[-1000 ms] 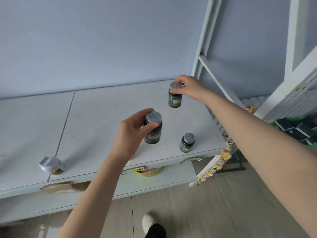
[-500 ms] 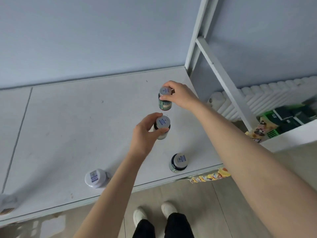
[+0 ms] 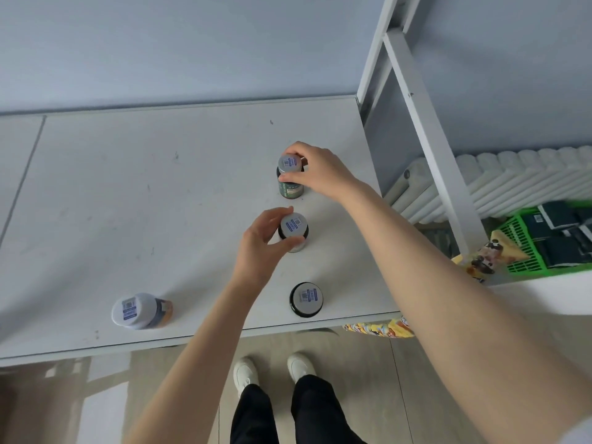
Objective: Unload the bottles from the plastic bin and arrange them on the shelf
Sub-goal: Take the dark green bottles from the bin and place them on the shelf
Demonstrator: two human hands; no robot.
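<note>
Three dark bottles with silver caps stand in a line on the white shelf top [image 3: 128, 193]. My right hand [image 3: 320, 173] grips the far bottle [image 3: 290, 177] by its cap. My left hand [image 3: 262, 248] holds the middle bottle [image 3: 293, 230] around its cap, thumb and fingers curled on either side. The near bottle [image 3: 306, 299] stands free by the front edge. A white-capped bottle with an orange label [image 3: 141, 310] sits at the front left. A green plastic bin [image 3: 525, 251] with dark items shows at the right, lower down.
A white metal shelf frame [image 3: 426, 123] rises at the right end of the shelf top. Behind it runs a white radiator [image 3: 512, 174]. Yellow snack packets [image 3: 378, 328] hang below the shelf's front edge. My feet [image 3: 272, 370] stand on the wooden floor.
The view has tilted further down over the shelf top. Both hands have lowered their bottles closer together onto the shelf, in line with the near bottle.
</note>
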